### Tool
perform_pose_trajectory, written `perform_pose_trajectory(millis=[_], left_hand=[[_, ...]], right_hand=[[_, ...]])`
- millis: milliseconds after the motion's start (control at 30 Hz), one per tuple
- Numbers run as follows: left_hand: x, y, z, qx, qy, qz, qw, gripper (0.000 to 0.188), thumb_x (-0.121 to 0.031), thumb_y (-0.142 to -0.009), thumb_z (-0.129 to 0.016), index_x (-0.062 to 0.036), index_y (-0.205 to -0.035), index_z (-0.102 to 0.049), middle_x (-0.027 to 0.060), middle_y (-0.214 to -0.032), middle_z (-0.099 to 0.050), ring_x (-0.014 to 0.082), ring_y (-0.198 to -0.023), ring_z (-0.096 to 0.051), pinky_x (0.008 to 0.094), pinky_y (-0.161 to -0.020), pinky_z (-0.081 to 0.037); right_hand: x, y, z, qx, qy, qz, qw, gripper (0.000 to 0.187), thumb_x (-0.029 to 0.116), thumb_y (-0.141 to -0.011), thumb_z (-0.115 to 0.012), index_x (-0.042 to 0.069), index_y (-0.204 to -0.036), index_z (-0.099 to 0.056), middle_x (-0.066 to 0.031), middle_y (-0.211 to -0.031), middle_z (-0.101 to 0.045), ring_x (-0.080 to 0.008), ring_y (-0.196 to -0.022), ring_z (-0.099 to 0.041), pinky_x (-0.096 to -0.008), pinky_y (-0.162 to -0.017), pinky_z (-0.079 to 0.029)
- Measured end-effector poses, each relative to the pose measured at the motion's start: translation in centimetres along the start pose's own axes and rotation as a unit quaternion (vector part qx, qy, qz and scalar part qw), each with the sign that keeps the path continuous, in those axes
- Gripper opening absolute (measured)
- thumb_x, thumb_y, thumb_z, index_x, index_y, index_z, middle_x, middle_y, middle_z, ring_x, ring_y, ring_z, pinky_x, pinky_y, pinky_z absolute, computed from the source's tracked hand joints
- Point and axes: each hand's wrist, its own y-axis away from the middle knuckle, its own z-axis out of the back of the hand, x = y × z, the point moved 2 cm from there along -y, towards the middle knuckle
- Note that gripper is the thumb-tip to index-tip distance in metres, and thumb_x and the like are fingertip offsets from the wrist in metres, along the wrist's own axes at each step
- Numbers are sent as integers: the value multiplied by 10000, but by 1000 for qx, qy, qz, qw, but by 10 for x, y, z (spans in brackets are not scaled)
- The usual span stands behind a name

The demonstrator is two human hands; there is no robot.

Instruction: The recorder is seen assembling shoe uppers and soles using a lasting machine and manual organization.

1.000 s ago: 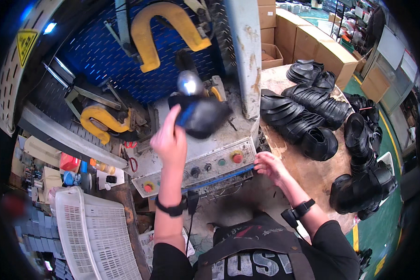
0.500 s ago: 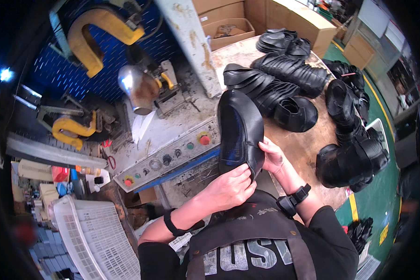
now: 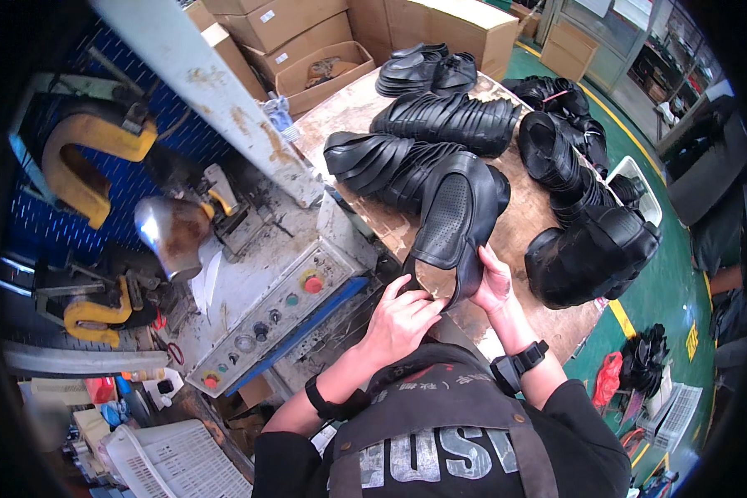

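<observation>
Above the tabletop (image 3: 577,319), a black shoe upper (image 3: 446,220) is held at its near end by fingers of the left hand (image 3: 402,322) and right hand (image 3: 493,286). Through a loosened grip, the stacked uppers (image 3: 448,124) could be knocked.

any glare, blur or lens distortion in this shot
Head view: glare on the left side of the metal form, softer sheen on the black shoe; head view: left hand and right hand look fairly sharp; head view: fisheye distortion toward the rim, with corners fading to black.
</observation>
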Motion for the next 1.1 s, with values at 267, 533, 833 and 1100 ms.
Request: perform_pose_trajectory(millis=[267,533,833,1100], left_hand=[[16,-39,-36,28,55,-1,998,257,-110,-721,-699,-33,-963,-651,63,-733,-630,185,-733,-617,408,-889,-445],[41,-70,-64,51,122,-22,991,247,-95,-730,-693,-30,-963,-645,66,-737,-629,192,-729,-616,381,-856,-456],[11,-162,-62,11,152,-255,955,313,-88,-676,-668,-43,-984,-642,33,-826,-638,182,-753,-603,354,-787,-475],[-95,-255,-71,-41,179,-458,870,421,-96,-636,-628,-51,-1055,-631,9,-790,-593,150,-691,-565,311,-678,-460]], right_hand=[[43,-1,12,-73,14,34,997,380,97,-919,-479,34,-1290,-423,-137,-1263,-519,-269,-1138,-532,-430,-995,-409],[68,-3,38,-143,13,68,987,386,112,-908,-514,15,-1274,-436,-132,-1229,-545,-252,-1099,-559,-403,-969,-435],[134,39,-58,-147,203,302,920,467,100,-865,-547,38,-1306,-407,-110,-1277,-511,-264,-1162,-508,-416,-1004,-391],[214,151,-128,-182,402,530,724,429,71,-873,-543,-14,-1281,-438,-107,-1230,-546,-205,-1130,-530,-340,-998,-382]])
